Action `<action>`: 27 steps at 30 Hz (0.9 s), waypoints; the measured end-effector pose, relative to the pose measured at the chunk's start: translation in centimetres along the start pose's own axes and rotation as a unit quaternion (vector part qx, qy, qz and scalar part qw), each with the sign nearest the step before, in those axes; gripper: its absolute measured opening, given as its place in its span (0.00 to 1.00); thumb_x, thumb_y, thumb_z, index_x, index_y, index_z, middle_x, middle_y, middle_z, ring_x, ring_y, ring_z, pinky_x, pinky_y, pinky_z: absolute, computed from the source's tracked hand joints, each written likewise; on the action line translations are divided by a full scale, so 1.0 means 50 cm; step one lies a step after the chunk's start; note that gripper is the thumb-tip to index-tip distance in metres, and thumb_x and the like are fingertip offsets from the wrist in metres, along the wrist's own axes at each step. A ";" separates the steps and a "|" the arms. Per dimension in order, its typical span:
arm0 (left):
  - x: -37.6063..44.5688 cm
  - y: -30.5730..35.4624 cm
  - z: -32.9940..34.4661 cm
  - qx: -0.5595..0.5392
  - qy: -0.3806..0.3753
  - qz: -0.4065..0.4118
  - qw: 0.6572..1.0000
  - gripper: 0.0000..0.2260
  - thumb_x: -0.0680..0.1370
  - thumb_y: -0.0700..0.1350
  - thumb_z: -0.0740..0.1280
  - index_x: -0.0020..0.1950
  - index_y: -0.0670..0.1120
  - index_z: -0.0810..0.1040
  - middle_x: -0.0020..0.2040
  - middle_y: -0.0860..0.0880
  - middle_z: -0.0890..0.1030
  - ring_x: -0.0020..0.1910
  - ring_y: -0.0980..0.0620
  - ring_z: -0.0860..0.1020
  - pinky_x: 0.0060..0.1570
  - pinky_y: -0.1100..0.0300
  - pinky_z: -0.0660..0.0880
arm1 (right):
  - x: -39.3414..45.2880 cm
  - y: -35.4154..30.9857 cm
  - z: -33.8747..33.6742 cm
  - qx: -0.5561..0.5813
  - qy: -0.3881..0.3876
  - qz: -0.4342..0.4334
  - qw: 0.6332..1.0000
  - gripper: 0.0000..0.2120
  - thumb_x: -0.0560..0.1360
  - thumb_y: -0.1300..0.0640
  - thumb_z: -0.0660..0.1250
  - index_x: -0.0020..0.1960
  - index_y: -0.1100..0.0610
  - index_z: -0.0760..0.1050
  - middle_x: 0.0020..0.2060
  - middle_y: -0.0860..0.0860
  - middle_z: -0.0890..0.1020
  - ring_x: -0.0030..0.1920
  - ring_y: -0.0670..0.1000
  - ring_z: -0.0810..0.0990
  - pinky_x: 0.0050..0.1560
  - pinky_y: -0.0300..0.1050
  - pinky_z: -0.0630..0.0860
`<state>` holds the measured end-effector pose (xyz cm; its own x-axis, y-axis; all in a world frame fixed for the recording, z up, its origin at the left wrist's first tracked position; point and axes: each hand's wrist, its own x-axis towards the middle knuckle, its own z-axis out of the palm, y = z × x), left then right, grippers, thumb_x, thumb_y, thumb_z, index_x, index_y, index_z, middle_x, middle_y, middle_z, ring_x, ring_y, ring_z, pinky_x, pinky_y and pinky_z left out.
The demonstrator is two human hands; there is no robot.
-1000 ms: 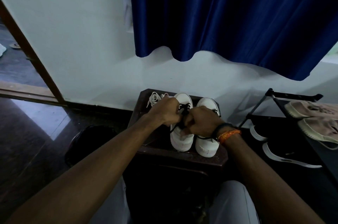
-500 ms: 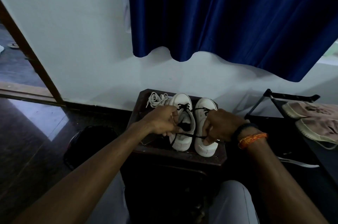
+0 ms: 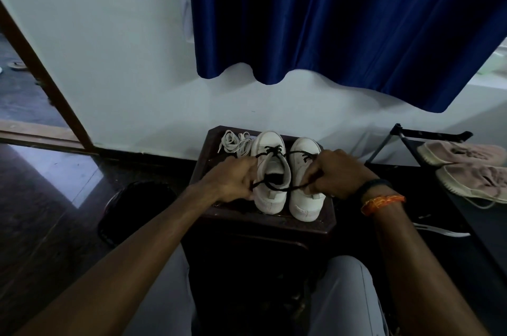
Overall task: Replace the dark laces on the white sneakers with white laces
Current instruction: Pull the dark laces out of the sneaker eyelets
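Head view: a seated person works on a pair of white sneakers standing side by side, toes toward the wall, on a dark wooden stool. The left hand is curled, its fingers pinching one end of a dark lace just left of the left shoe's heel opening. The right hand is curled too, gripping the other end beside the right shoe's collar. Between the two fists the lace hangs in a slack loop across the open mouth of the left shoe, while further strands run up from each hand to the crossed lacing near both toes. A bundle of white laces lies on the stool's far left corner, just beside the left shoe and apart from both hands. An orange thread band and a dark band circle the right wrist. A blue curtain hangs above; pink shoes rest on a rack at right.
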<state>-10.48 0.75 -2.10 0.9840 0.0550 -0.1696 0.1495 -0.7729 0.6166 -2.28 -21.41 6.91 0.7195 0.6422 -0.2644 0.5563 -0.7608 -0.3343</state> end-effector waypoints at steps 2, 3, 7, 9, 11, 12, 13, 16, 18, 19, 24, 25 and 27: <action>-0.009 -0.020 -0.021 0.098 -0.050 -0.019 0.994 0.18 0.64 0.40 0.82 0.38 0.51 0.72 0.34 0.54 0.80 0.35 0.53 0.80 0.41 0.54 0.78 | 0.001 0.008 0.009 -0.047 -0.017 0.018 0.999 0.08 0.67 0.58 0.78 0.45 0.48 0.87 0.36 0.44 0.83 0.44 0.46 0.81 0.48 0.40 0.77; -0.012 -0.026 -0.030 0.142 -0.071 -0.028 0.987 0.18 0.63 0.40 0.82 0.36 0.51 0.72 0.34 0.54 0.79 0.35 0.53 0.80 0.41 0.54 0.78 | 0.004 0.012 0.013 -0.064 -0.023 0.028 0.997 0.09 0.66 0.58 0.78 0.46 0.49 0.87 0.39 0.46 0.84 0.46 0.47 0.81 0.49 0.42 0.77; -0.010 -0.028 -0.059 0.238 -0.121 -0.066 0.961 0.14 0.64 0.38 0.81 0.36 0.49 0.76 0.37 0.52 0.82 0.37 0.53 0.79 0.37 0.58 0.76 | 0.016 0.015 0.023 -0.086 -0.040 0.057 0.994 0.11 0.63 0.59 0.79 0.46 0.53 0.87 0.43 0.54 0.86 0.47 0.54 0.84 0.51 0.50 0.82; -0.004 -0.024 -0.069 0.269 -0.135 -0.091 0.949 0.12 0.66 0.36 0.79 0.37 0.48 0.77 0.40 0.50 0.83 0.39 0.51 0.81 0.36 0.59 0.74 | 0.016 0.011 0.024 -0.108 -0.062 0.060 0.990 0.11 0.61 0.60 0.79 0.43 0.56 0.86 0.40 0.54 0.86 0.45 0.55 0.85 0.49 0.50 0.83; 0.001 -0.021 -0.074 0.295 -0.135 -0.114 0.939 0.13 0.70 0.35 0.76 0.36 0.49 0.74 0.41 0.49 0.82 0.41 0.50 0.81 0.39 0.59 0.72 | 0.011 0.010 0.022 -0.144 -0.078 0.064 0.984 0.11 0.60 0.61 0.80 0.38 0.58 0.81 0.38 0.53 0.83 0.44 0.55 0.84 0.47 0.48 0.82; 0.003 -0.021 -0.074 0.301 -0.130 -0.124 0.937 0.15 0.71 0.35 0.75 0.36 0.49 0.72 0.40 0.50 0.80 0.42 0.49 0.80 0.41 0.58 0.71 | 0.008 0.009 0.022 -0.154 -0.084 0.067 0.982 0.11 0.60 0.62 0.79 0.35 0.57 0.77 0.38 0.54 0.83 0.45 0.55 0.84 0.47 0.48 0.82; 0.005 -0.020 -0.076 0.305 -0.125 -0.129 0.935 0.16 0.71 0.35 0.74 0.35 0.50 0.71 0.38 0.51 0.77 0.44 0.48 0.81 0.42 0.57 0.71 | 0.006 0.009 0.022 -0.157 -0.091 0.070 0.981 0.13 0.61 0.63 0.78 0.34 0.57 0.73 0.40 0.55 0.84 0.45 0.55 0.84 0.46 0.48 0.82; 0.014 -0.018 -0.077 0.282 -0.144 -0.127 0.940 0.12 0.68 0.34 0.76 0.36 0.48 0.76 0.37 0.51 0.78 0.47 0.48 0.84 0.45 0.55 0.79 | 0.003 0.008 0.033 -0.151 -0.108 0.056 0.981 0.08 0.64 0.65 0.73 0.41 0.61 0.78 0.39 0.57 0.85 0.44 0.57 0.85 0.42 0.45 0.81; 0.022 -0.005 -0.073 0.233 -0.154 -0.115 0.953 0.11 0.65 0.34 0.77 0.43 0.46 0.83 0.42 0.49 0.84 0.45 0.48 0.84 0.45 0.55 0.82 | 0.003 0.000 0.033 -0.122 -0.125 0.030 0.984 0.08 0.66 0.66 0.69 0.44 0.61 0.83 0.36 0.56 0.86 0.41 0.55 0.86 0.41 0.44 0.82; 0.030 0.002 -0.069 0.199 -0.138 -0.107 0.964 0.12 0.65 0.34 0.75 0.46 0.45 0.84 0.45 0.48 0.85 0.45 0.48 0.84 0.45 0.55 0.82 | 0.002 -0.007 0.027 -0.108 -0.134 0.018 0.985 0.10 0.67 0.66 0.68 0.43 0.57 0.86 0.34 0.55 0.86 0.38 0.52 0.86 0.41 0.42 0.82; 0.075 0.045 -0.037 0.055 0.060 -0.063 0.995 0.10 0.76 0.51 0.71 0.40 0.45 0.81 0.41 0.47 0.82 0.43 0.48 0.81 0.44 0.54 0.79 | 0.006 -0.039 0.010 -0.076 -0.130 -0.011 0.989 0.15 0.65 0.66 0.65 0.40 0.51 0.87 0.32 0.50 0.84 0.35 0.45 0.81 0.33 0.32 0.75; 0.081 0.053 -0.027 0.046 0.075 -0.061 0.994 0.16 0.76 0.56 0.71 0.39 0.43 0.79 0.39 0.47 0.81 0.41 0.47 0.79 0.42 0.54 0.77 | 0.012 -0.041 0.019 -0.065 -0.107 -0.012 0.992 0.13 0.67 0.65 0.67 0.42 0.52 0.87 0.35 0.51 0.85 0.37 0.46 0.80 0.34 0.32 0.74; 0.087 0.066 -0.011 0.045 0.097 -0.059 0.993 0.19 0.76 0.58 0.71 0.36 0.44 0.74 0.36 0.47 0.78 0.40 0.47 0.77 0.38 0.55 0.73 | 0.029 -0.039 0.044 -0.041 -0.044 -0.018 0.998 0.08 0.69 0.59 0.71 0.44 0.51 0.86 0.39 0.50 0.85 0.44 0.50 0.82 0.41 0.36 0.76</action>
<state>-5.64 -1.19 -0.38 0.9617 0.2623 -0.0792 0.2635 -0.8065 0.5293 -3.20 -18.79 5.20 0.6615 0.6716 -0.3337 0.6154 -0.7404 -0.2703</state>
